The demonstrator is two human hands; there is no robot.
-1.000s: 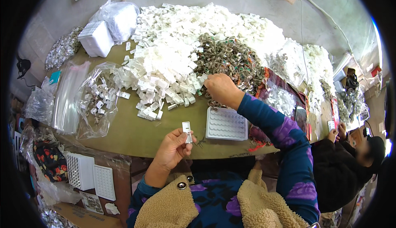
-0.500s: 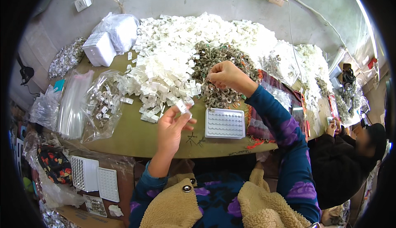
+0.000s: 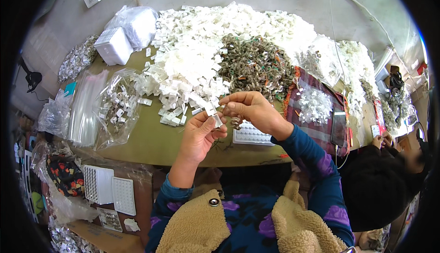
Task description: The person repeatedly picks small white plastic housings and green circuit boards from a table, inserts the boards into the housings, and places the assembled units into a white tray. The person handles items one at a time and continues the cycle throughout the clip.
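Note:
Near the front of the table, my left hand [image 3: 196, 138] pinches a small white plastic piece [image 3: 211, 110] between thumb and fingers. My right hand [image 3: 256, 111] has come up against it, thumb and forefinger pressed together. From its fingers hangs a small brownish metal part [image 3: 235, 123]; its exact kind is too small to make out. Partly behind my right hand is a white plastic tray [image 3: 252, 135] with rows of cavities. Beyond my hands lie a heap of brown metal parts [image 3: 256, 65] and a large heap of white plastic pieces [image 3: 188, 51].
Clear bags [image 3: 87, 111] and stacked white trays [image 3: 112, 47] stand at the left. A checked cloth [image 3: 316, 129] with clear pieces and a phone [image 3: 339, 127] lies at the right, where a co-worker [image 3: 376, 189] sits. More trays [image 3: 123, 195] rest lower left.
My right hand has come from the brown heap down and left to my left hand, with a metal part in its fingers. My left hand has shifted slightly right, still holding the white piece.

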